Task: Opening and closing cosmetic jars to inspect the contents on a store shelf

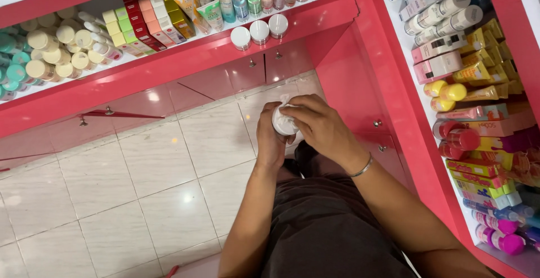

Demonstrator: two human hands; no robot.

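A small white round jar sits between both my hands, at chest height over the tiled floor. My left hand wraps around it from the left and below. My right hand covers it from the right, fingers curled over its top, with a thin clear plastic wrap sticking up above the jar. A thin silver bangle circles my right wrist. Most of the jar is hidden by my fingers.
Pink shelves stand ahead and to the right. Three white jars line the front shelf edge, with tubes, boxes and cream-capped bottles behind. The right shelf holds yellow, pink and white bottles. Pink cabinet doors sit below, over white floor tiles.
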